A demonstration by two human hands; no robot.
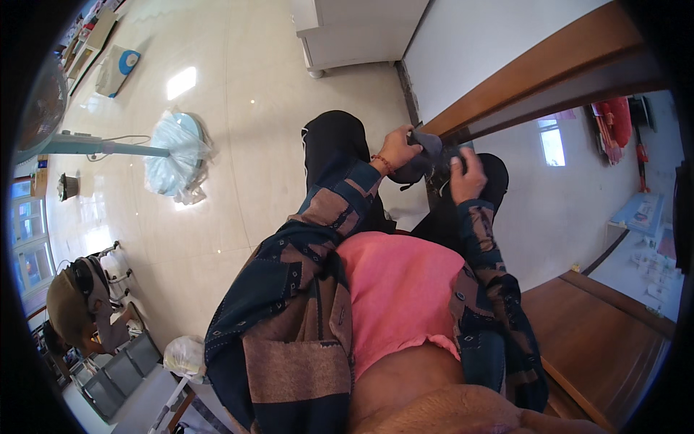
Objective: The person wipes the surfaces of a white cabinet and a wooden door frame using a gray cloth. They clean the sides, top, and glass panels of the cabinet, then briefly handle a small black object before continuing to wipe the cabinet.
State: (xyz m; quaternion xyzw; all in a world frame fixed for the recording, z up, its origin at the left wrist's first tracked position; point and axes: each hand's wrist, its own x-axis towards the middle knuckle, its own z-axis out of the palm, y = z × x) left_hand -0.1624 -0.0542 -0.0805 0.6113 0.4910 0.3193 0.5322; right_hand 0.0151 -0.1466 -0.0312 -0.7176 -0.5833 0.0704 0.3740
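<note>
Pale glossy tiles are covering the floor (253, 87). A brown wooden beam (535, 69) is slanting across the right side, and a white cabinet (361, 32) is standing beyond the person's knees (334, 134). At left, clear plastic (160, 172) is wrapping the round blue base (189, 134) of a stand. At far right, a pale blue printed panel (640, 213) is lying flat (its markings are showing too small to read). Between the knees, the left hand (397, 150) is pinching a dark grey, soft-looking item (428, 147); the right hand (468, 177) is curling close beside it, too blurred to tell whether it is gripping anything.
</note>
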